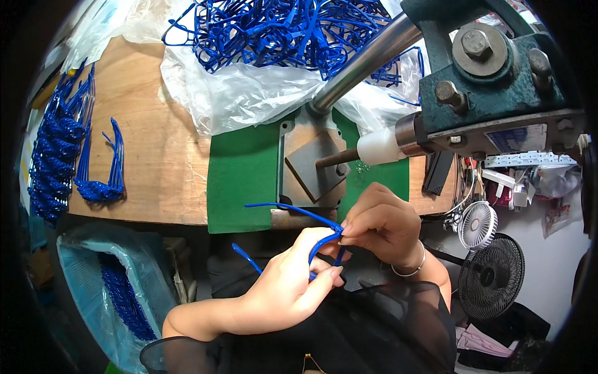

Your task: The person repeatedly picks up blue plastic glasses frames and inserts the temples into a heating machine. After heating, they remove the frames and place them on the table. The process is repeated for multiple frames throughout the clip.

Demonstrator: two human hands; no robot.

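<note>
In both hands, just in front of the bench edge, is a blue eyeglass frame (316, 216). Its two thin temples stretch out toward the left. My left hand (283, 283) is closed round the frame's front, with the thumb and fingers along the rim. The fingertips of my right hand (386, 227) pinch the frame near its upper hinge corner. Fingers hide part of the rims and whatever small piece may be in that pinch. Just beyond the hands stands a bench press's square metal plate (311, 171), with the press rod (336, 158) angled over it.
Heaped blue frames (280, 37) lie on clear plastic sheeting (243, 93) at the back. Stacked frames (59, 143) and a smaller bundle (103, 187) sit left. The green press head (498, 81) overhangs the right. A lined bin (81, 274) is lower left; fans (492, 274) stand right.
</note>
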